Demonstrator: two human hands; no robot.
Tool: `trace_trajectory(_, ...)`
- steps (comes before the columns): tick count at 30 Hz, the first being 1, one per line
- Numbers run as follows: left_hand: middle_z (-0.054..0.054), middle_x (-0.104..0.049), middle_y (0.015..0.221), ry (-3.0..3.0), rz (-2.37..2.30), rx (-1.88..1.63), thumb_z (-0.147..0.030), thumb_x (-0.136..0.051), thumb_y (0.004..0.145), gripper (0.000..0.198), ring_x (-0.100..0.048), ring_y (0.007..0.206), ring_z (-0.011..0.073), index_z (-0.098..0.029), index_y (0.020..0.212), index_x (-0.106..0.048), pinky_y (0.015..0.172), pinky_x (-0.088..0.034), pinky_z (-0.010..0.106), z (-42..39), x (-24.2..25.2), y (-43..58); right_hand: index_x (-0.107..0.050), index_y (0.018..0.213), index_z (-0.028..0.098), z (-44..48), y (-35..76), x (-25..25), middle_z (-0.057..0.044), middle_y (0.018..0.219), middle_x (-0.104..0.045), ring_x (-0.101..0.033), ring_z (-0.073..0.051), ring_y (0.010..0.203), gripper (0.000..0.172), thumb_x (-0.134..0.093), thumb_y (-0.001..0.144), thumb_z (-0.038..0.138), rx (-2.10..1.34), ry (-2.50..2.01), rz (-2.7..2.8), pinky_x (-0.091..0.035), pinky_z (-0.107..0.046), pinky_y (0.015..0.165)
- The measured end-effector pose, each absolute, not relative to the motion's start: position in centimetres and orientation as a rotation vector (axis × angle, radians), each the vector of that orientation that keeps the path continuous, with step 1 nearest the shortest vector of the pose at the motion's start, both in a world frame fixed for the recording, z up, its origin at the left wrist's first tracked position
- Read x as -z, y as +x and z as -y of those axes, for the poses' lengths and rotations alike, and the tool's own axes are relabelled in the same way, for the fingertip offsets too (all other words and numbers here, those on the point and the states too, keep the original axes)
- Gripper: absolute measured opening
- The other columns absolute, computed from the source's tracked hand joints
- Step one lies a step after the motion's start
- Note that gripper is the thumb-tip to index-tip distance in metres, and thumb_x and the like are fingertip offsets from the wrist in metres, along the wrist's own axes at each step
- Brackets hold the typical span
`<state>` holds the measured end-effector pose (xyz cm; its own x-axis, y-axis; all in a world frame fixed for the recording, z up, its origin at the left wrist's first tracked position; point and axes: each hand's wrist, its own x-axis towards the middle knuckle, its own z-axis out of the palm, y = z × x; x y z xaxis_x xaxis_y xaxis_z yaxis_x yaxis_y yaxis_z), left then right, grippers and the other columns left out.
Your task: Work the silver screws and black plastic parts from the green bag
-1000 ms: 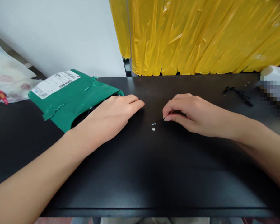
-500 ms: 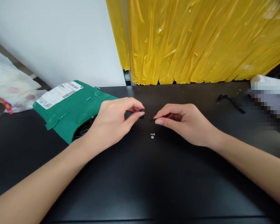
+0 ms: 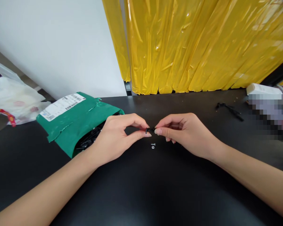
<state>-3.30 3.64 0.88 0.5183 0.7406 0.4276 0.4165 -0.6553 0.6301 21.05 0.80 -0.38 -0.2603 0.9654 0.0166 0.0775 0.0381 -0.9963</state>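
Both of my hands meet above the middle of the black table (image 3: 141, 188). My left hand (image 3: 119, 135) pinches one end of a small black part (image 3: 150, 130) between thumb and forefinger. My right hand (image 3: 182, 131) pinches the other end with closed fingers. Just below the part, a small silver screw and washer (image 3: 152, 145) lie on the table. An open green mailer bag (image 3: 77, 121) with a white label lies left of my left hand, with black parts showing at its torn mouth.
A yellow plastic curtain (image 3: 198, 44) hangs behind the table beside a white wall. A white plastic bag (image 3: 11, 100) sits at the far left. More small black parts (image 3: 228, 110) lie at the back right, near a blurred white object (image 3: 269, 110).
My left hand left the bag's mouth and lifted into a pinch. My right hand rose off the table and came in to meet it. Both now hold the small black part together.
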Motion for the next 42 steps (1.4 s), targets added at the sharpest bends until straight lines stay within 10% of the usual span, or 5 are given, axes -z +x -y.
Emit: trace_trajectory(42,-0.002,-0.080,0.081,1.991,-0.883,-1.263,-0.008,-0.078,0.084,0.015,-0.079,0.071,0.0145,-0.023,0.089,-0.078,0.065,-0.067,0.023,-1.9,0.6,-1.0,-0.086,0.077,0.023,-0.3,21.1,0.7,0.002,0.062,-0.069,-0.061,-0.009,0.057,0.027,-0.098,0.085,0.045,-1.206,-1.159,1.633,-0.048,-0.019,0.052)
